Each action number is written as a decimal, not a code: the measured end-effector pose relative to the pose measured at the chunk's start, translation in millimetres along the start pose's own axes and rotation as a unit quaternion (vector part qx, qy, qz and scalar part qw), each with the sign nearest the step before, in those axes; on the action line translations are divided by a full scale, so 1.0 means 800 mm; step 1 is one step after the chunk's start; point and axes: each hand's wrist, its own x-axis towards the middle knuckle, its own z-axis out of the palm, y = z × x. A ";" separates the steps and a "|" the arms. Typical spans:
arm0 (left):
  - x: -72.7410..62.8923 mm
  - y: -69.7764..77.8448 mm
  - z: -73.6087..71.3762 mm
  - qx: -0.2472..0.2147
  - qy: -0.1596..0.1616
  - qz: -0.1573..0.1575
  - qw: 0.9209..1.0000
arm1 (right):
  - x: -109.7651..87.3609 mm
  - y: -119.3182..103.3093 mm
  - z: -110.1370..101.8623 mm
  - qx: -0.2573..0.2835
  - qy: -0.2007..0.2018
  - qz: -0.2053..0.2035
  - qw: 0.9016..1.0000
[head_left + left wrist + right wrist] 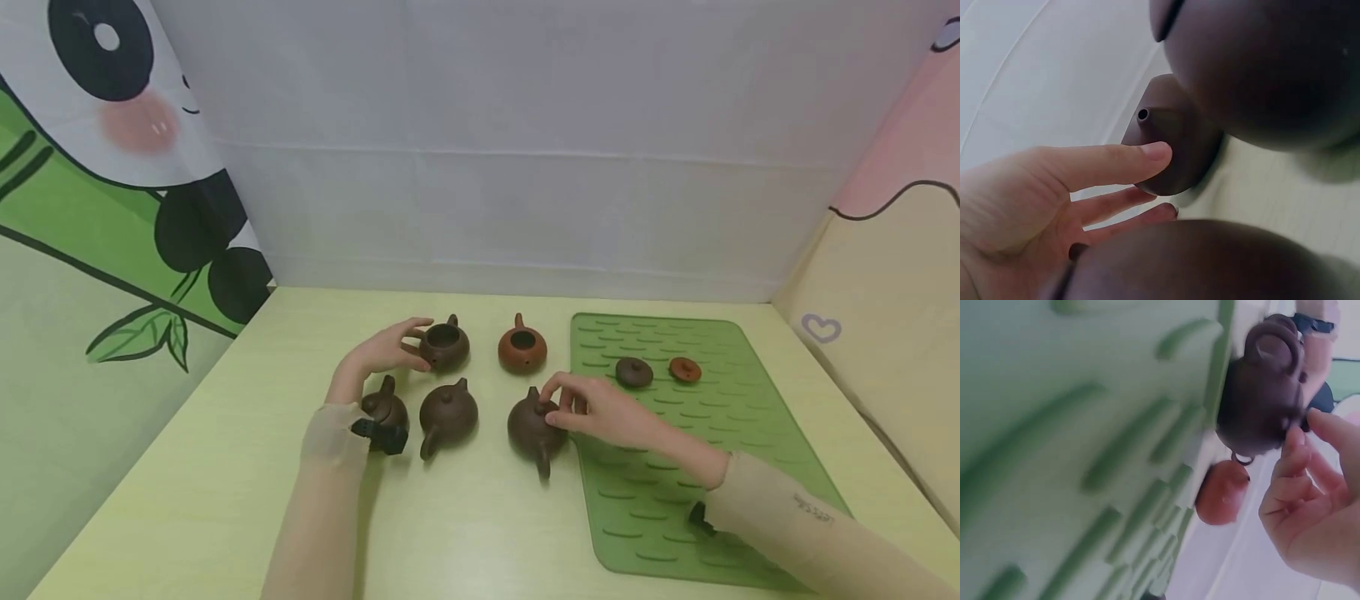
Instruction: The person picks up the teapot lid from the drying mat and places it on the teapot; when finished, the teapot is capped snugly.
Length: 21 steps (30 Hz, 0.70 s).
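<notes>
My left hand [384, 348] is at the left side of a dark brown teapot [444, 348] without a lid. Its thumb lies across the pot's body [1169, 100] near the spout, the fingers extended beside it. With thumb and fingertips, my right hand [600, 408] pinches the knob of the lid [542, 407] on another dark brown teapot [534, 437]; that lid sits on the pot. Two more lidded dark teapots stand nearby: one in the middle [448, 414], the other [388, 408] partly hidden by my left wrist.
A reddish-brown teapot [522, 348] without a lid stands at the back. On the green textured mat [675, 533] at the right lie a dark lid [634, 372] and a reddish lid [685, 370]. A white cloth wall [525, 217] closes off the table's far edge.
</notes>
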 end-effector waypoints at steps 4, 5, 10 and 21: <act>0.003 -0.003 0.002 0.000 0.006 -0.001 1.000 | -0.004 0.004 -0.018 -0.023 0.000 0.001 1.000; 0.004 -0.004 0.002 0.000 0.008 -0.002 1.000 | -0.005 0.008 -0.023 -0.031 0.003 0.007 1.000; 0.006 -0.009 0.003 0.005 0.014 0.004 1.000 | -0.012 0.029 -0.051 -0.060 0.027 0.053 0.996; 0.004 -0.005 0.006 -0.012 0.012 -0.001 1.000 | -0.022 0.091 -0.097 -0.154 0.077 0.079 0.982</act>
